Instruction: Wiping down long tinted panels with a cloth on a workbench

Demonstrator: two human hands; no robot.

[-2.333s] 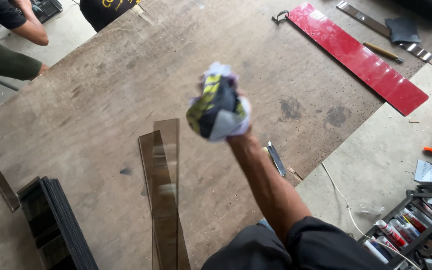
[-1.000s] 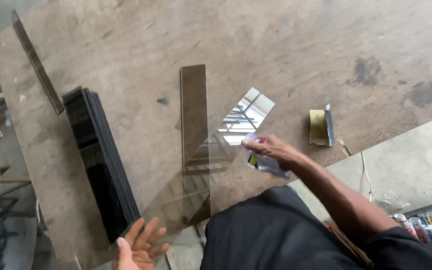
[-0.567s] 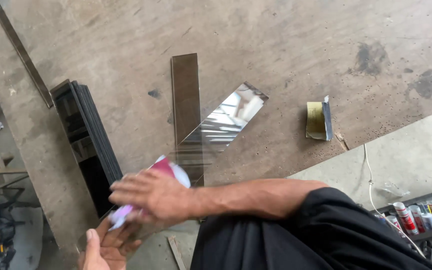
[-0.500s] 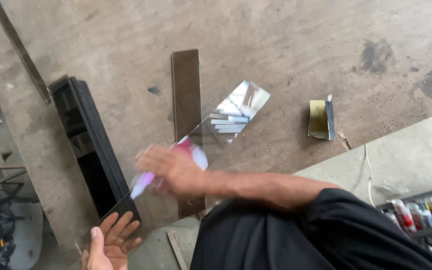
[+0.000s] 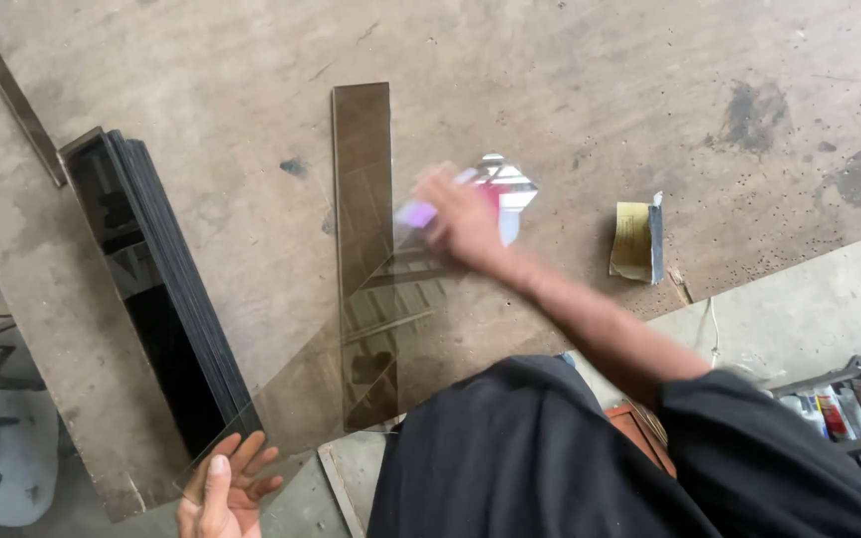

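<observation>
1. The left hand (image 5: 223, 490) supports the near corner of a long tinted glass strip (image 5: 351, 359) from below, fingers spread flat under it with the thumb on its edge.
2. The strip slants up over the worn brown wooden table (image 5: 570, 70).
3. The right hand (image 5: 462, 217), blurred, presses a crumpled white-and-pink cloth (image 5: 498, 204) against the strip's far end, its grip closed around the cloth.
4. A second brown glass strip (image 5: 363, 169) lies flat beneath.
5. A stack of dark glass strips (image 5: 166, 289) lies to the left, and a yellow sanding block (image 5: 637, 239) to the right.
</observation>
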